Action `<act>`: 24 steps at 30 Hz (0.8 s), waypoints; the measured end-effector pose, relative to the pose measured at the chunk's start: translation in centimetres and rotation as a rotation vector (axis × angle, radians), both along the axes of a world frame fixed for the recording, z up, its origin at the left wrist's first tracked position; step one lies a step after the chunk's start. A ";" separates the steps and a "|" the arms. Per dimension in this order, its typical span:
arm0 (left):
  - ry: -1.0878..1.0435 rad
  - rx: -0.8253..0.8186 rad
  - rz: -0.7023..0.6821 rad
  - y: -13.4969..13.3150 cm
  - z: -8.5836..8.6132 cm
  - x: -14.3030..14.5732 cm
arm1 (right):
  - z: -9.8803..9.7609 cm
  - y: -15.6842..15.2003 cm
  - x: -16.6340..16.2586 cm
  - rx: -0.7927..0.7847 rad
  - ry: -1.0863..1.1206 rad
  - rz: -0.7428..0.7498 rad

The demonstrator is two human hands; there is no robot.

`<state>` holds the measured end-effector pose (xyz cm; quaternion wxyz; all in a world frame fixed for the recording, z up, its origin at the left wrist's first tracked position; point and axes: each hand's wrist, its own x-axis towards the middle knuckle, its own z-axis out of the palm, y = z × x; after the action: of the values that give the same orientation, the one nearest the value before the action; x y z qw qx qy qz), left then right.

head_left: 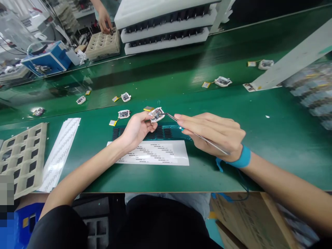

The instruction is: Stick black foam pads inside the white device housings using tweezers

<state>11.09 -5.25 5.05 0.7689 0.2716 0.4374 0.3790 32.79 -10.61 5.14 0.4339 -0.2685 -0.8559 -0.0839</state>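
Note:
Between its thumb and fingers, my left hand point(137, 128) pinches a small white device housing point(157, 114) with circuitry showing inside. A yellow-silver battery point(148, 108) sits just behind that housing. My right hand point(211, 133), with a blue wrist strap point(243, 157), grips metal tweezers point(204, 139); their bent tip reaches the open face of the housing. Whether the tip holds anything is too small to tell. Under the hands lie a strip of black pieces point(166, 132) and a white printed adhesive sheet point(166, 152). Another housing with a battery point(123, 114) rests left of my left hand.
More housings with wired batteries lie on the green bench, such as one housing point(223, 81) at the right. A beige tray point(38, 155) and printed strip point(61, 154) are at left. White foam trays point(166, 38) stand behind. Another person's hand point(104, 20) touches a far tray.

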 end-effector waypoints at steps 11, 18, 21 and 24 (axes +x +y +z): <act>0.105 0.191 0.074 -0.2 -0.8 -0.4 | 0.5 -0.7 0.5 -0.126 -0.152 -0.019; 0.038 0.201 0.137 -0.9 -0.1 -0.3 | 0.2 -0.2 0.2 -0.040 -0.173 0.004; 0.053 0.209 0.130 -1.2 0.1 -0.2 | 0.2 -0.2 0.1 -0.029 -0.199 0.018; 0.086 0.208 0.129 -1.5 0.4 0.0 | 0.2 -0.4 0.1 -0.028 -0.222 0.004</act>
<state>11.06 -6.73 5.41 0.6911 0.3371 0.4449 0.4591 32.91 -10.99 5.34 0.3329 -0.2617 -0.9004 -0.1001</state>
